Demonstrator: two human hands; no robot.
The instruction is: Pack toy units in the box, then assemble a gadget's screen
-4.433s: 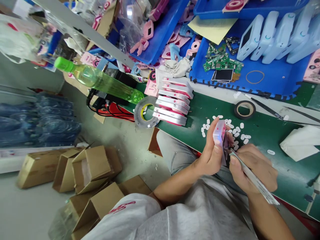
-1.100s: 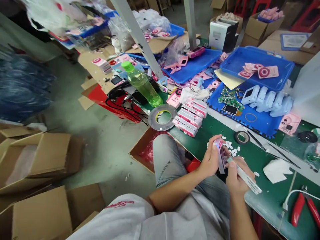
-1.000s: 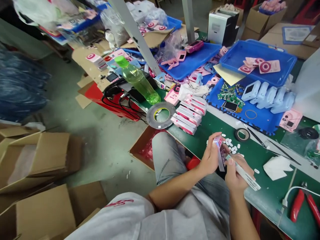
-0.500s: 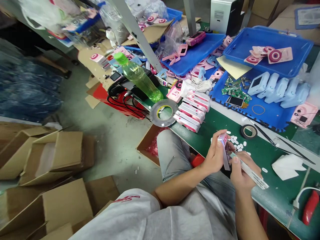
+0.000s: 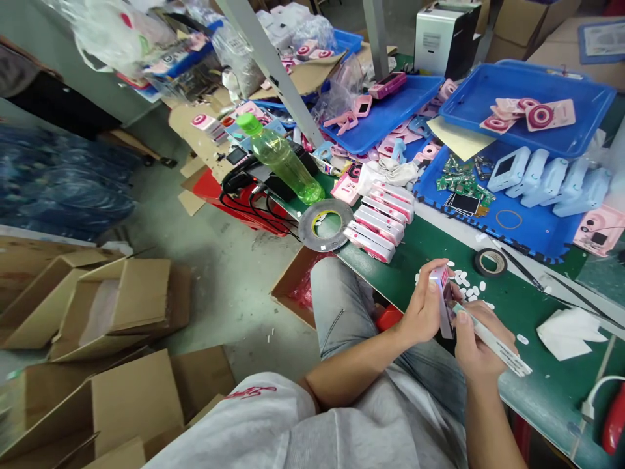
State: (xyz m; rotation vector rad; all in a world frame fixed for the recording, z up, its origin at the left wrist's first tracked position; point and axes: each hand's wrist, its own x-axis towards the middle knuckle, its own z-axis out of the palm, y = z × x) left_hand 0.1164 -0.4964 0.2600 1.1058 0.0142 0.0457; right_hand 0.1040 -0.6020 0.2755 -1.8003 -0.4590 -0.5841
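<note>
My left hand [image 5: 424, 306] is closed around a small pink-and-white device [image 5: 445, 303], tilted up over the table's front edge. In my right hand [image 5: 481, 339] is a long, thin white tool [image 5: 502, 348] with dark markings; its greenish tip touches or nearly touches the device's dark face. The exact contact is hidden by my fingers. Small white oval pieces [image 5: 469, 286] lie scattered just beyond my hands. A row of pink-and-white devices [image 5: 375, 225] stands on the green table [image 5: 424, 244], left of the ovals.
A green bottle [image 5: 288, 166] and a large tape roll [image 5: 326, 225] stand at left. Black tape [image 5: 491, 262], crumpled white paper [image 5: 571, 332] and a blue tray [image 5: 532, 225] with circuit boards lie at right. Open cartons [image 5: 137, 293] cover the floor at left.
The whole view has shifted slightly, moving things right and down in the picture. Both hands keep their holds, with the device and the white tool in nearly the same pose.
</note>
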